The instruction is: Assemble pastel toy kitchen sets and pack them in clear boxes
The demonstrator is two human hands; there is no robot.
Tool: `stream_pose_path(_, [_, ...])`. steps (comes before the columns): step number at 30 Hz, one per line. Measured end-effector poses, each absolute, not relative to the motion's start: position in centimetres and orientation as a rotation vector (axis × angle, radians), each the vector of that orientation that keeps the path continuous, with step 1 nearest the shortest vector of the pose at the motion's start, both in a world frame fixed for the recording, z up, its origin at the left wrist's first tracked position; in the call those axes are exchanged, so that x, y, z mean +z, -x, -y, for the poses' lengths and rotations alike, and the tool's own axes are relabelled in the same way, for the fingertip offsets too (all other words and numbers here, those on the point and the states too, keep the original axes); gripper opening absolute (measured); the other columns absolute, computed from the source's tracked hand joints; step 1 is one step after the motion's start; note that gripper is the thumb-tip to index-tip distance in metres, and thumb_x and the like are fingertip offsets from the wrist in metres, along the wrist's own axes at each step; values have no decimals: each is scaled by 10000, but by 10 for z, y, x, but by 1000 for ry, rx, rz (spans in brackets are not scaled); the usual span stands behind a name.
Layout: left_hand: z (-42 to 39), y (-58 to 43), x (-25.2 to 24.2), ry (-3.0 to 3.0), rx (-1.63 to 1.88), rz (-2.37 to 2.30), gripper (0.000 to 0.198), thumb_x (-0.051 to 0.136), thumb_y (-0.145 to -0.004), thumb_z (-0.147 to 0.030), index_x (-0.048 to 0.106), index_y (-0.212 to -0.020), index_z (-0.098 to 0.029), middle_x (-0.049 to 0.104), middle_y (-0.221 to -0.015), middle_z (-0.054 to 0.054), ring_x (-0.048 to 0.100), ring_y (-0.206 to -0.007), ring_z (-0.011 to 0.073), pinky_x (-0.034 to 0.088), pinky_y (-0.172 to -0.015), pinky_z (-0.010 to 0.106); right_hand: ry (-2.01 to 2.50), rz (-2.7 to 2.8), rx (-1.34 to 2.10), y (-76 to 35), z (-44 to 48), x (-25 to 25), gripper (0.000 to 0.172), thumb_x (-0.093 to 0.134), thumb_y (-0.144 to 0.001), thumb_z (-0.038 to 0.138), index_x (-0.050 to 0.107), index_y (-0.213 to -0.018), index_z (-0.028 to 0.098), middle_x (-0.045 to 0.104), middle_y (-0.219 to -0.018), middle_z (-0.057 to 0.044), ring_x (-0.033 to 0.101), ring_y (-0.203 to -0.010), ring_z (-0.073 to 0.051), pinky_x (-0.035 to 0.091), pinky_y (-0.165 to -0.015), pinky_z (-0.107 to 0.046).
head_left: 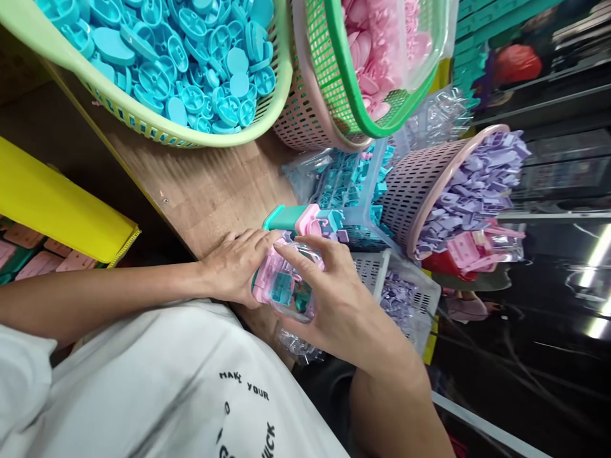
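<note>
Between my two hands is a small pink toy set (pixel 266 280) with teal and purple pieces under a clear plastic cover (pixel 305 254). My left hand (pixel 237 264) grips its pink base from the left, the fingers partly hidden behind it. On the cover side, my right hand (pixel 334 292) is closed round the clear plastic, thumb and fingers on opposite sides. Just beyond the hands a second toy, a teal and pink box (pixel 286 218) with small pieces at its end, lies on the wooden table (pixel 205 184), close to my left fingertips.
A pale green basket (pixel 191 137) of blue parts stands at the upper left. A bright green basket (pixel 353 95) holds pink parts. Further right are a clear bin (pixel 377 172) of teal parts, a pink basket (pixel 405 191) of purple parts and a white crate (pixel 377 270).
</note>
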State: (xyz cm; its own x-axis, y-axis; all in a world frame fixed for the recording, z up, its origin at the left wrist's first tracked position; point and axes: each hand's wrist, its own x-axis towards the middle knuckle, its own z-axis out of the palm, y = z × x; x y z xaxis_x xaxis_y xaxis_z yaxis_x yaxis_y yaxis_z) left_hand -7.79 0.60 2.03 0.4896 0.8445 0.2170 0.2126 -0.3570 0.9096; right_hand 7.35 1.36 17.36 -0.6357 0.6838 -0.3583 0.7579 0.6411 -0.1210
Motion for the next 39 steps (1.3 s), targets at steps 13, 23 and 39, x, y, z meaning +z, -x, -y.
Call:
stream_pose_path(13, [-7,79,25,-1846,840,-892,927,794,-609,-429,366,-1379,-139,564,-1327,185,530,-1223,363,418,-1000,484,-1344,-2645,-405,-76,1,167,759,733,-799,352,394,-1472,261,365,-1396,-167,431,-1332,-367,466,-1062,-587])
stream_pose_path(23, [-6,80,25,-1843,822,-891,931,785,-610,-408,362,-1381,-104,559,-1330,196,530,-1217,357,413,-1000,479,-1315,-2588,-378,-74,-3,174,745,715,-814,379,397,-1482,285,388,-1394,-167,441,-1320,-379,482,-1032,-598])
stream_pose_path(39, [-7,79,26,-1830,802,-888,994,826,-576,-394,332,-1399,-133,543,-1360,201,515,-1246,369,397,-1031,511,-1232,-2566,-368,-69,-6,175,759,699,-827,350,362,-1505,295,375,-1424,-180,423,-1319,-391,501,-976,-606])
